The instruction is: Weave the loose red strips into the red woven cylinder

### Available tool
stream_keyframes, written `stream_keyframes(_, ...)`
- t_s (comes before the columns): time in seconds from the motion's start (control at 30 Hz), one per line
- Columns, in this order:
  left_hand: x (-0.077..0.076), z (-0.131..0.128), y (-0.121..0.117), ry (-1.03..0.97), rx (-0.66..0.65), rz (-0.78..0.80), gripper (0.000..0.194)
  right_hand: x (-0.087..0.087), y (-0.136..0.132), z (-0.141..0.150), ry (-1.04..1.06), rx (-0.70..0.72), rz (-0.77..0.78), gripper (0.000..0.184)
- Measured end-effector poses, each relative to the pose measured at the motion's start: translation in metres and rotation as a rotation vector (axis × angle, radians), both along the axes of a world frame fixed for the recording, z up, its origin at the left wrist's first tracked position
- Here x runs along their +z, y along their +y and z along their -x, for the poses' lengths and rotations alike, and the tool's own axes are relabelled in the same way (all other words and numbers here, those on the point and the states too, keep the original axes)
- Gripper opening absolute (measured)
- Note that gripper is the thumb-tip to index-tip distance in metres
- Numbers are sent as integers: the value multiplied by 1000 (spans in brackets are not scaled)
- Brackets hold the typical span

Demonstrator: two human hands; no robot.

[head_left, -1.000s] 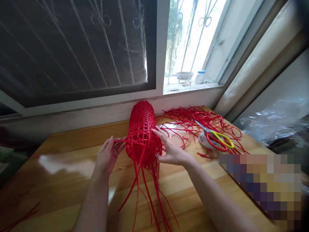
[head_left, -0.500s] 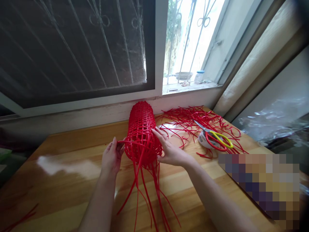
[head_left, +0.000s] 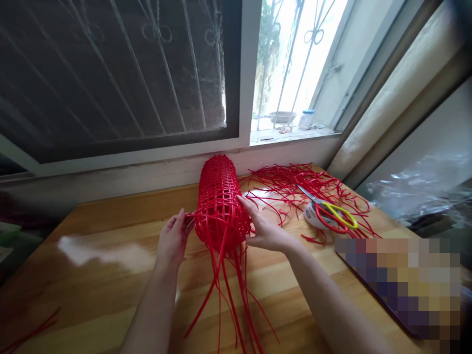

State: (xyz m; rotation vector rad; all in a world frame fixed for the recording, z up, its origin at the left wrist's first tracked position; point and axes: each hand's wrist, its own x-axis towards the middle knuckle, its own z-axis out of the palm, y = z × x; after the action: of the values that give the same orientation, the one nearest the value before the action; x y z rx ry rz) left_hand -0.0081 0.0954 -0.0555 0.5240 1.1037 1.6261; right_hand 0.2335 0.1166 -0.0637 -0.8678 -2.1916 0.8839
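1. Because the red woven tube [head_left: 217, 189] appears to lie on its side on the wooden surface [head_left: 118, 300], far end toward the wall [head_left: 162, 169], an uneven pull could roll or twist it.
2. Just left of the tube's near end, the left hand [head_left: 175, 241] pinches a red strand [head_left: 201, 215] between thumb and fingers. Too hard a tug might draw the weave out of shape; too weak a pinch might let the strand spring free.
3. Against the tube's right side, the right hand [head_left: 267, 231] rests with fingers spread and thumb set apart below. Slack support there would probably let the tube swing leftward; heavy pressure could dent the open mesh.
4. From the tube's near end, loose ends [head_left: 224, 290] trail toward the wearer, some crossing. Their overlap could cause a snag or a mix-up.
5. Well right of the tube, scissors [head_left: 337, 214] rest on a white round item [head_left: 311, 216], blades toward tangled red strips [head_left: 291, 177]. A careless sweep of the right forearm might topple them.
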Motion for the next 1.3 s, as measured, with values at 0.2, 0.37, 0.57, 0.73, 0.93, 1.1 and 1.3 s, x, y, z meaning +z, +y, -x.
stream_keyframes(0.2,10,14,-8,158,-184,67,27,4,7,-18,-16,-5,133,93)
stream_keyframes(0.37,22,19,-19,476,-267,10,25,29,2,-31,-33,-153,-52,60)
stream_keyframes(0.57,41,-20,-32,573,-207,-111,24,70,-24,-6,260,-208,-170,18)
stream_keyframes(0.73,38,-48,-36,639,-126,-223,20,89,-25,6,86,-175,-108,13)
stream_keyframes(0.93,35,-56,-37,693,-201,-232,21,83,-14,-6,229,-255,209,20)
stream_keyframes(1.1,44,-69,-39,758,-287,-173,23,71,-5,-21,677,-218,561,27)
stream_keyframes(1.3,58,-87,-43,1276,-286,-95,23,63,-5,-31,707,-75,606,25)
